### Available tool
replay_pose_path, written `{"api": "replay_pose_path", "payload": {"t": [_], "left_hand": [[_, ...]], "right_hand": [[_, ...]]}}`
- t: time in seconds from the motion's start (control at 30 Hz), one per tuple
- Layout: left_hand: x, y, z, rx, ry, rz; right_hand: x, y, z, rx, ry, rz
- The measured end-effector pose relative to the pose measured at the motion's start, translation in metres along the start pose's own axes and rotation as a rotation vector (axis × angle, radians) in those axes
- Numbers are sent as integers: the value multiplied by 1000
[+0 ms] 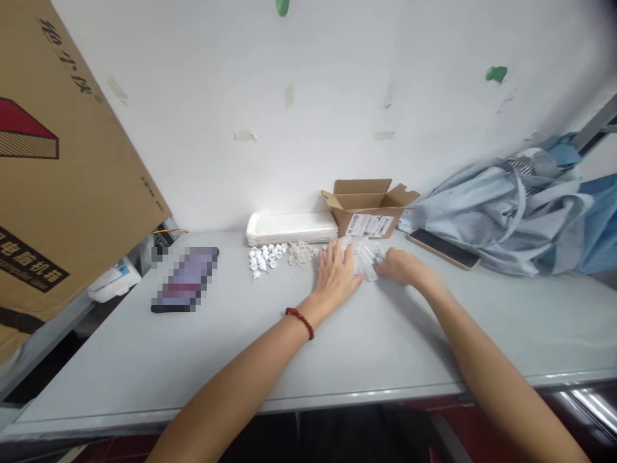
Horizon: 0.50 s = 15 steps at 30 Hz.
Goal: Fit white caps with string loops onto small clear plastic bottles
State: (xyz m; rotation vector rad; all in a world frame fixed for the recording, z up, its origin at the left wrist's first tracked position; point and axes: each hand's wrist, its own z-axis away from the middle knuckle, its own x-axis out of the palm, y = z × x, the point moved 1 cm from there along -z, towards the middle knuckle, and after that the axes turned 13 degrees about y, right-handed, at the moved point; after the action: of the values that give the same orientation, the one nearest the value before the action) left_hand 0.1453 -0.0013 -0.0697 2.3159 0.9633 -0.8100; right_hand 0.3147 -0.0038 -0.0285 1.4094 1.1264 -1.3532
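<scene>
My left hand [336, 270], with a red bead bracelet [299, 321] on its wrist, lies with fingers spread against a pile of clear plastic pieces [369, 256]. At the pile's right side, the fingers of my right hand [401, 265] are curled together; their tips are partly hidden, so what they grip cannot be made out. Left of the pile are a small heap of off-white thin pieces [299, 253] and a group of several small white caps [263, 257].
Behind are a stack of white trays [292, 226] and an open cardboard box [369, 212] against the wall. A phone [443, 248] and blue-grey cloth [486, 206] lie right. A pixelated dark object [186, 280] lies left on the table [385, 347], near a large carton [72, 180].
</scene>
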Motion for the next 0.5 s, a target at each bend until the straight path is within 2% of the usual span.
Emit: {"api": "replay_pose_path", "payload": {"t": [0.13, 0.27, 0.4, 0.5], "left_hand": [[1, 0, 0, 8, -7, 0], [1, 0, 2, 14, -42, 9], [-8, 1, 0, 15, -74, 87], [-23, -4, -6, -8, -32, 269]], "right_hand": [[-1, 12, -3, -60, 26, -22], [-4, 20, -4, -65, 219, 27], [-11, 7, 2, -46, 435, -107], [-15, -15, 11, -87, 500, -329]]}}
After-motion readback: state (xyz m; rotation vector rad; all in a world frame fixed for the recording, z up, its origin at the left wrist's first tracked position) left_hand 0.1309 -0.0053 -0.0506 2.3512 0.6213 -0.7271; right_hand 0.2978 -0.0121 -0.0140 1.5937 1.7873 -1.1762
